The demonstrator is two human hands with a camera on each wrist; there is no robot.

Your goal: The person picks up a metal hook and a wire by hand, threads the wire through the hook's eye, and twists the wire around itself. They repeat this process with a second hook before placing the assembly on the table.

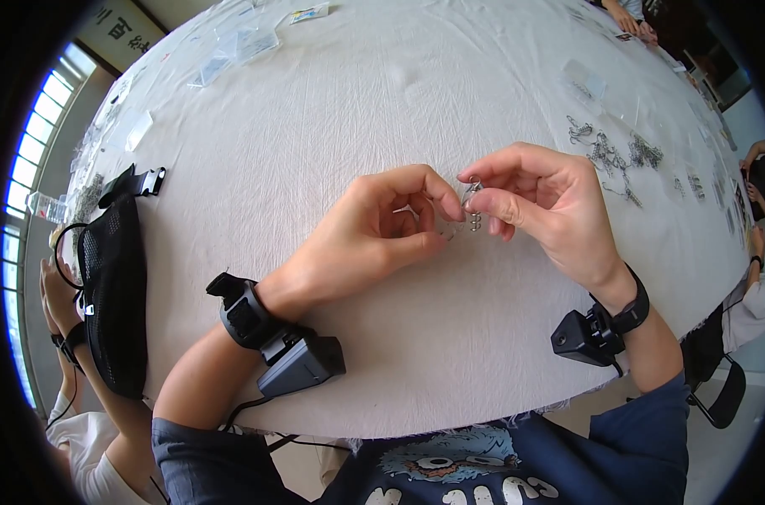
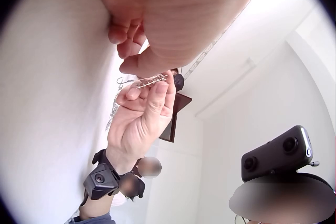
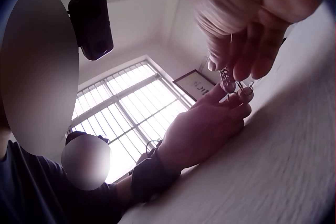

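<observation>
My right hand (image 1: 544, 195) pinches a small silver metal chain (image 1: 475, 222) between thumb and index finger. In the left wrist view the chain's row of links (image 2: 153, 81) crosses the right fingertips, beside a thin wire end with a hooked tip (image 2: 121, 81). My left hand (image 1: 381, 220) is close beside it, index finger and thumb bent around a thin wire loop (image 3: 244, 91) by the chain. The fingers partly cover the metal pieces. Both hands meet just over the white cloth.
A white cloth covers the table (image 1: 332, 118). Loose silver chains (image 1: 605, 156) lie at the right. On the left rests a black mesh bag (image 1: 113, 295) with a buckle. Clear plastic packaging (image 1: 235, 50) lies at the back. Other people sit at both sides.
</observation>
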